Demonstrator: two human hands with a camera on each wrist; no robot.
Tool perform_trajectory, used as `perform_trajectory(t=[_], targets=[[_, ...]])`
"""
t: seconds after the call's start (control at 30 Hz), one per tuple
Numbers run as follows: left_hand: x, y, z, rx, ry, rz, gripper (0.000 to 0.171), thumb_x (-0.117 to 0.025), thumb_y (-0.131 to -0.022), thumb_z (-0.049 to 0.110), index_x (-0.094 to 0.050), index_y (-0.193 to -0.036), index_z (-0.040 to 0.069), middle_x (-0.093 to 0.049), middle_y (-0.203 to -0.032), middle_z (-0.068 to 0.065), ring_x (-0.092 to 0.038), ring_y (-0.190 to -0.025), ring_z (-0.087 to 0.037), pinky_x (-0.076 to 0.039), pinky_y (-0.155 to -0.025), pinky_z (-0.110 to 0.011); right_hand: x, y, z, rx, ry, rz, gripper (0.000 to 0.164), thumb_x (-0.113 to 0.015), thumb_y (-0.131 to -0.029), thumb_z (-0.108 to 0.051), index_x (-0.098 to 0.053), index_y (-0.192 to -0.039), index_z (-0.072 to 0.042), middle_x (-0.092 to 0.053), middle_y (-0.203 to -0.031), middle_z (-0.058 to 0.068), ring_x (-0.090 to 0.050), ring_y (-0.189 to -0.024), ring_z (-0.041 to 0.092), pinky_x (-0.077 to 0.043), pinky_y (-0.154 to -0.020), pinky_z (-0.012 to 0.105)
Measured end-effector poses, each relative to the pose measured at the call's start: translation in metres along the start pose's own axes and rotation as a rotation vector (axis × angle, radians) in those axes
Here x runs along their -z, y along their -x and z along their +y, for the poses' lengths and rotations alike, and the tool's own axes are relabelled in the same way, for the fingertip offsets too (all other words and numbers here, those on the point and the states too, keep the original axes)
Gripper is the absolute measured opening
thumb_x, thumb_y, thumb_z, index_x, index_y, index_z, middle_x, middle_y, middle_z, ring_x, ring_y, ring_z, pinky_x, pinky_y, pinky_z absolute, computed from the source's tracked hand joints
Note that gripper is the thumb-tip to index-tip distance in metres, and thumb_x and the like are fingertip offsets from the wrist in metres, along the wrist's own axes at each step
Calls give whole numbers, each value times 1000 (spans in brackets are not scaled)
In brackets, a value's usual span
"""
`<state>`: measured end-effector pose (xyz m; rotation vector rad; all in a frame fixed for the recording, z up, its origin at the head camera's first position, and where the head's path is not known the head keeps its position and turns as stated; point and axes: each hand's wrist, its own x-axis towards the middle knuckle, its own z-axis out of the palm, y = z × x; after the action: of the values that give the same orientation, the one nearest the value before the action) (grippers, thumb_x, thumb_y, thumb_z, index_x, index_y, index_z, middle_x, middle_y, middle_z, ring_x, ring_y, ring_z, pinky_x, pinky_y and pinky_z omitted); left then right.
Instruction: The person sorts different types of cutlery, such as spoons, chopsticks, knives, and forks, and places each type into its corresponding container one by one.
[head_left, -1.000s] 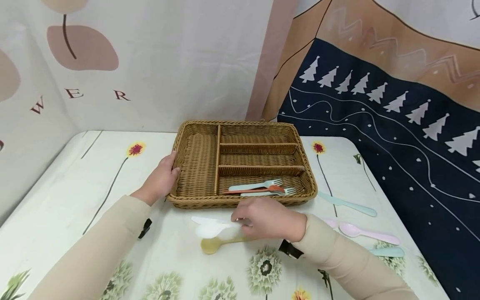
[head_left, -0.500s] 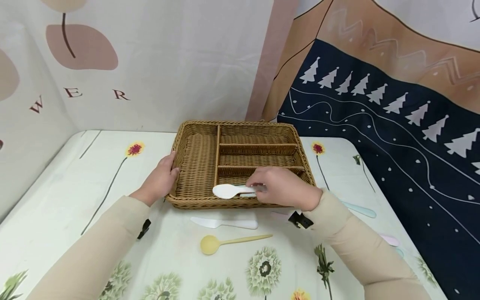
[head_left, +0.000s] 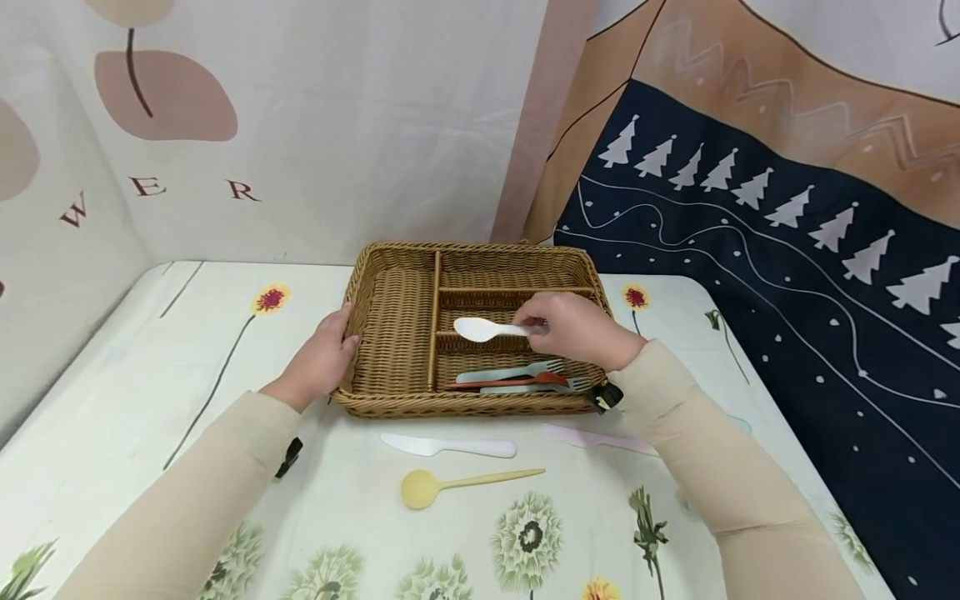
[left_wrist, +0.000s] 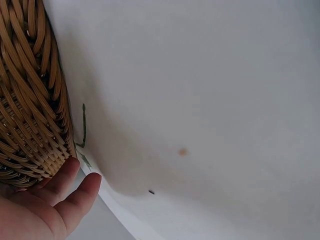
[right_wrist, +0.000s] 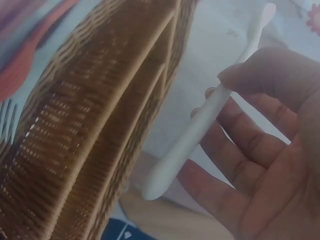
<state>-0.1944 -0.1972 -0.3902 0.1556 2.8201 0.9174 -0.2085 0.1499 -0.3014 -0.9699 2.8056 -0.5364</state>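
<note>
My right hand point(head_left: 576, 327) pinches a white spoon point(head_left: 480, 330) by its handle, above the middle of a wicker cutlery basket point(head_left: 396, 333). In the right wrist view the thumb and fingers close round the spoon's handle point(right_wrist: 200, 122). My left hand point(head_left: 318, 360) holds the basket's left side, thumb over the rim and fingertips along the outer weave. The basket's front right compartment holds two pale blue forks point(head_left: 498, 372) and an orange-red utensil point(head_left: 517, 382). A wide compartment lies on the left, and two more narrow ones lie behind the front one.
In front of the basket lie a white knife point(head_left: 450, 446) and a yellow spoon point(head_left: 422, 489). A pink knife point(head_left: 596, 437) lies to their right, partly under my right sleeve, which hides other cutlery. A patterned dark cloth point(head_left: 750, 275) hangs at the right.
My right hand has lifted the white spoon from the table near the white knife and carried it over the front compartment, then farther back. My left hand has stayed at the basket.
</note>
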Motion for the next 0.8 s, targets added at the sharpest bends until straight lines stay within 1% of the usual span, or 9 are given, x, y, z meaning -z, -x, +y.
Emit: perform_trajectory(t=[0.1,0.2,0.33,0.53,0.63,0.8], targets=[[0,-1,0,-3,-3,4,61,-30,-106,16,4,-153,-2,-8,-156,-30,-15,-141,-49,-17,-114,-61,1,-6,6,-30,-3,-2,24,-64,-86,-2,-71,-108,-7,-63,-90,2,-50,-75,17,-43,-67,30],[-1,-1,0,-1,-3,2,61,-30,-105,16,4,-153,-2,-8,-156,-30,-16,-141,-49,-17,-114,-61,2,-11,11,-63,-2,1,23,-65,-86,-4,-72,-108,-8,-64,-91,2,-53,-78,17,-47,-70,31],[-1,-2,0,3,-9,0,61,-30,-106,16,4,-153,-2,-8,-156,-30,-16,-141,-49,-18,-114,-61,4,-18,18,-92,-39,10,22,-64,-86,-3,-72,-106,-8,-66,-95,4,-55,-82,19,-50,-75,33],[-1,-2,0,2,-8,0,61,-30,-106,16,4,-153,-2,-8,-156,-30,-16,-141,-48,-18,-114,-61,9,-30,24,-140,-104,6,25,-60,-89,-3,-70,-111,-8,-65,-101,6,-55,-84,21,-49,-77,34],[-1,-2,0,5,-4,2,61,-30,-106,16,4,-153,-1,-8,-156,-30,-16,-141,-48,-18,-114,-61,12,-37,26,-154,-111,7,25,-60,-90,-3,-70,-112,-8,-65,-104,7,-54,-86,21,-48,-79,35],[-1,-1,1,11,-9,0,61,-30,-106,16,5,-153,-1,-8,-156,-29,-15,-141,-48,-18,-114,-61,15,-46,27,-175,-104,18,23,-61,-90,-3,-70,-111,-6,-66,-103,8,-53,-86,22,-48,-79,36]])
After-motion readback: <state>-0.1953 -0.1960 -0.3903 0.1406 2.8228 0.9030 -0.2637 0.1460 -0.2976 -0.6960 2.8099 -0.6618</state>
